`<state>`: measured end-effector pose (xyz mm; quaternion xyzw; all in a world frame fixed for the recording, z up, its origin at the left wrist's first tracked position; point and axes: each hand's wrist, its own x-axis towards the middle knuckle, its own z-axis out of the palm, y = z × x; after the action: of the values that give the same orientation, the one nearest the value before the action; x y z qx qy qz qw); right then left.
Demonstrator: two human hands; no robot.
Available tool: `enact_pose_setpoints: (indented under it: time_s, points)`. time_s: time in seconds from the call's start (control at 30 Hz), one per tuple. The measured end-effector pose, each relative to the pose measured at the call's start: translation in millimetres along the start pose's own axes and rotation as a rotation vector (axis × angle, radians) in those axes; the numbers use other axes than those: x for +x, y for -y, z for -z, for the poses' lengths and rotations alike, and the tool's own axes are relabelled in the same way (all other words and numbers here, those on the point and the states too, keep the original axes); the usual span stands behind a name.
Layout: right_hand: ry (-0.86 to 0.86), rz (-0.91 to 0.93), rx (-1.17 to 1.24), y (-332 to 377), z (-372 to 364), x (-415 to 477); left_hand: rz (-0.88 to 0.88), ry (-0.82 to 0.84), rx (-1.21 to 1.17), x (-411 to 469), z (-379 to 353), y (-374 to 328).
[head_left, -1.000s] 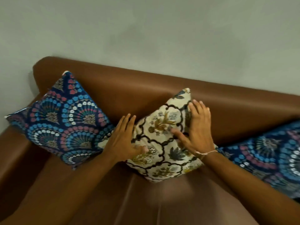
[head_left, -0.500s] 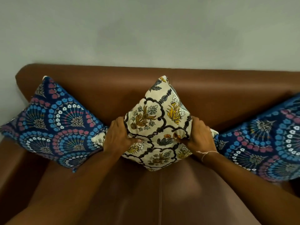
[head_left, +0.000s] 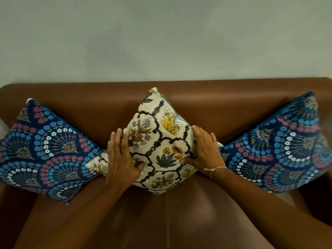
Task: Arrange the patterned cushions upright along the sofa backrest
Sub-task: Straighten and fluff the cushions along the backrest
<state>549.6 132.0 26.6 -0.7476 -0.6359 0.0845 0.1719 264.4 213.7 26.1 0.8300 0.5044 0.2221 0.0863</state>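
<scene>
Patterned cushions, three of them, stand on one corner each along the brown leather sofa backrest (head_left: pixel 224 105), and I read them from my left across. The left blue cushion (head_left: pixel 45 150) leans in the sofa's left corner, its dark blue cover printed with fans of blue, pink and white flowers; its top corner rests against the backrest and its lower corner sits on the seat (head_left: pixel 167 221). Its right corner touches a cream corner poking out from behind my left hand (head_left: pixel 120 159), though I cannot tell whether that corner belongs to the middle cushion or to another one behind it. My left hand lies flat against the left edge of the cream floral cushion (head_left: pixel 159 141), fingers straight and pointing up, thumb pressed into the front of the cover. The cream floral cushion stands in the middle of the sofa, diamond-wise, its top corner against the backrest seam and its bottom corner on the seat, right above the seat's centre seam. My right hand (head_left: pixel 203 150) cups its right edge, fingers spread over the side and thumb tucked into the fabric in front; a thin pale wrist string (head_left: pixel 214 169) circles that wrist. So both hands are pressing the cushion between them. Just beside my right hand, the right blue cushion (head_left: pixel 287 144) leans into the sofa's right corner, same print, slightly blurred. A plain grey wall (head_left: pixel 161 36) rises behind the backrest.
</scene>
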Motion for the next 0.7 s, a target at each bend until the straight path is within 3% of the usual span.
enact_pose_setpoints:
  time_s: [0.17, 0.27, 0.37, 0.5, 0.6, 0.7]
  points:
    - [-0.155, 0.090, -0.074, -45, 50, -33, -0.292, -0.062, -0.024, -4, -16, -107]
    - [-0.272, 0.085, -0.121, -100, 91, -51, -0.323, -0.016, -0.066, 10, -35, -184]
    - [-0.277, 0.033, -0.137, -169, 138, -70, -0.300, 0.096, -0.118, 24, -59, -249]
    - [-0.137, -0.160, -0.091, -274, 185, -96, -0.233, 0.362, -0.163, 43, -101, -309]
    - [0.114, -0.312, -0.043, -327, 195, -103, -0.113, 0.595, -0.156, 55, -125, -331]
    - [0.322, -0.353, -0.025, -351, 182, -102, -0.025, 0.691, -0.085, 64, -143, -345]
